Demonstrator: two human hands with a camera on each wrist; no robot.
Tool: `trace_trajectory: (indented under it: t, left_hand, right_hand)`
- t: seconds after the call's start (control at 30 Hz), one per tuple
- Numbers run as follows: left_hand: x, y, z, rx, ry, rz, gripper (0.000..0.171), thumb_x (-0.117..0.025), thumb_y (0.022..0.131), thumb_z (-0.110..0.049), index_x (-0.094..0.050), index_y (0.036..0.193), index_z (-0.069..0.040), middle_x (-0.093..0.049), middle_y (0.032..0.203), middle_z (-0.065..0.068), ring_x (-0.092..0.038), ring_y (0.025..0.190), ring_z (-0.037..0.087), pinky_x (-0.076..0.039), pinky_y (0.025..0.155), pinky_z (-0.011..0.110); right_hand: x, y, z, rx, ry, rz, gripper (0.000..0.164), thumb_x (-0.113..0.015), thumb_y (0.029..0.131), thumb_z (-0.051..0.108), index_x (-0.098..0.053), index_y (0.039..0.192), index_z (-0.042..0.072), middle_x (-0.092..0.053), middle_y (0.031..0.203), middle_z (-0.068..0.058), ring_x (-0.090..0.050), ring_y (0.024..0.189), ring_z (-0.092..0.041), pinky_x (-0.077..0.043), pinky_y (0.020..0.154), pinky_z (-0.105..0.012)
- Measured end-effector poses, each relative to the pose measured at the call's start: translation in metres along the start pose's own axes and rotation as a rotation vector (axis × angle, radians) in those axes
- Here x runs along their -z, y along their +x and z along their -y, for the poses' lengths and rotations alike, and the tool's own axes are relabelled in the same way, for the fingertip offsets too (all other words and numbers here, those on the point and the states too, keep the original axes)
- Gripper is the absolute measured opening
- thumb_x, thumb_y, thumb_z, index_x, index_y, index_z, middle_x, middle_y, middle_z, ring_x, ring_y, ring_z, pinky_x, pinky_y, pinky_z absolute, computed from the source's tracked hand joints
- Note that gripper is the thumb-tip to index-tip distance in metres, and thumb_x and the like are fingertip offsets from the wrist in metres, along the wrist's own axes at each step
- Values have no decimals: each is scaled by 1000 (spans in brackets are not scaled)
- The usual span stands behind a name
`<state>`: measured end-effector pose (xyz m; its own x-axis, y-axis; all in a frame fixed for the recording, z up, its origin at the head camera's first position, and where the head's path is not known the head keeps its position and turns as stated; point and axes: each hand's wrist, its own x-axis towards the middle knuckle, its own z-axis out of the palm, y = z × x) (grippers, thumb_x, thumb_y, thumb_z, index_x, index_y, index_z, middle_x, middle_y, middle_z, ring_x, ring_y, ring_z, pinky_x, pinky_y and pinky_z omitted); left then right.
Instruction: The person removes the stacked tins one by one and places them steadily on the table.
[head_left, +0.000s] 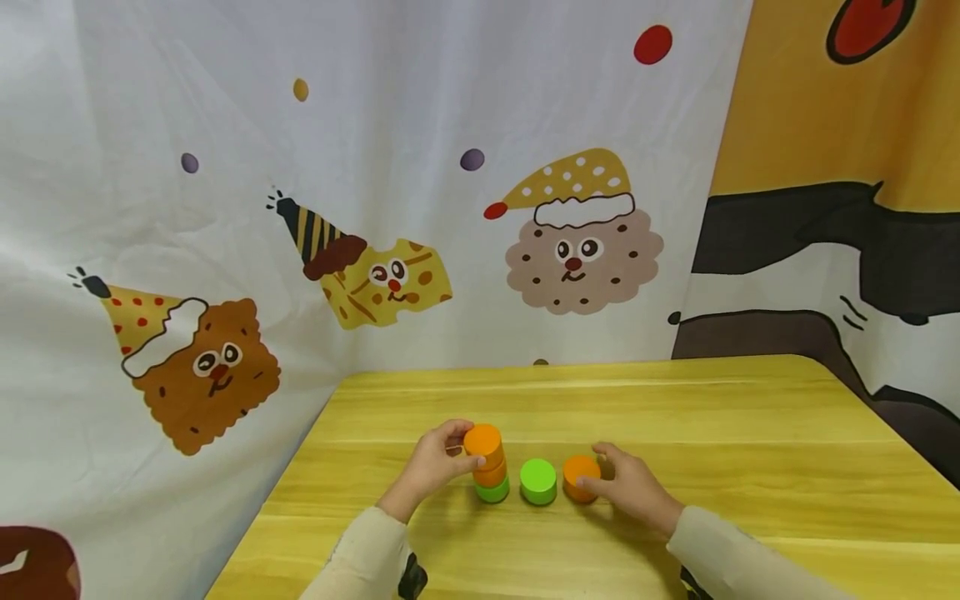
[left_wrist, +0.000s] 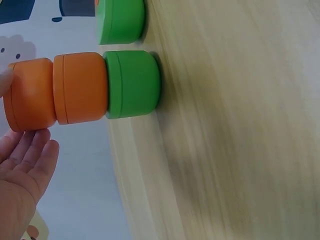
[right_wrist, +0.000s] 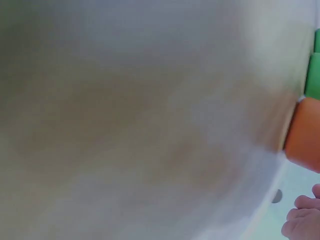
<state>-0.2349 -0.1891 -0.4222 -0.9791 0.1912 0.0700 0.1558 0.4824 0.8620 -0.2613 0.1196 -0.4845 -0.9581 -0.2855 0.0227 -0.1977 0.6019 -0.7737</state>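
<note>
My left hand (head_left: 435, 467) holds the top orange cylinder (left_wrist: 32, 95) of a three-piece stack, thumb on one side and fingertips on the other. Under it sit a second orange cylinder (left_wrist: 81, 88) and a green cylinder (left_wrist: 134, 84), the lowest, on the table. Each is short and round with a lid-like seam. At the right, my right hand (head_left: 633, 487) reaches around a single orange cylinder (head_left: 581, 477), its thumb overlapping the front in the head view. The right wrist view shows its loosely bent fingers (right_wrist: 304, 220) apart from that cylinder.
A lone green cylinder (head_left: 538, 482) stands between the stack and the right orange cylinder. All stand on a wood-grain table (head_left: 675, 417). Behind its far edge hangs a white curtain (head_left: 405, 100) printed with cartoon snacks.
</note>
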Motion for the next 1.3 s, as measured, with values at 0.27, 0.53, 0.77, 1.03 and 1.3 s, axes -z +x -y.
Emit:
trace_trajectory:
  t: [0.27,0.53,0.77,1.03,1.3]
  left_hand:
    - [0,-3,9,-17,-3,-6,71,-76,78,-23,-42,135,2,-51,128,19,-49,118,35,-43,97,47]
    - [-2,-4,14,13,-18,1,73,-77,77,-24,-42,134,5,-53,128,20,-49,118,36,-43,98,46]
    - [-8,-4,21,17,-6,-5,64,-78,76,-23,-50,128,1,-56,123,17,-51,115,35,-45,96,46]
    - [-12,-6,26,19,3,11,61,-78,75,-25,-53,126,-1,-58,120,16,-53,113,34,-46,95,45]
    - [-15,-5,27,15,27,18,59,-76,78,-25,-52,127,-3,-58,120,14,-54,112,33,-45,94,47]
  right_hand:
    - [4,10,23,49,-12,-20,76,-66,81,49,-44,134,-1,-45,136,-23,-38,127,-42,-34,102,-57]
    - [-6,23,49,94,24,27,74,-68,80,47,-45,134,2,-43,139,-19,-38,128,-39,-33,102,-56]
    - [-18,28,66,118,66,78,74,-69,79,48,-46,134,5,-42,140,-17,-39,129,-36,-34,103,-55]
    - [-28,35,78,143,81,124,71,-69,81,43,-44,136,6,-41,142,-15,-38,129,-36,-33,102,-56]
    - [-34,41,92,209,36,168,75,-68,79,50,-44,136,8,-41,142,-14,-39,129,-34,-35,102,-55]
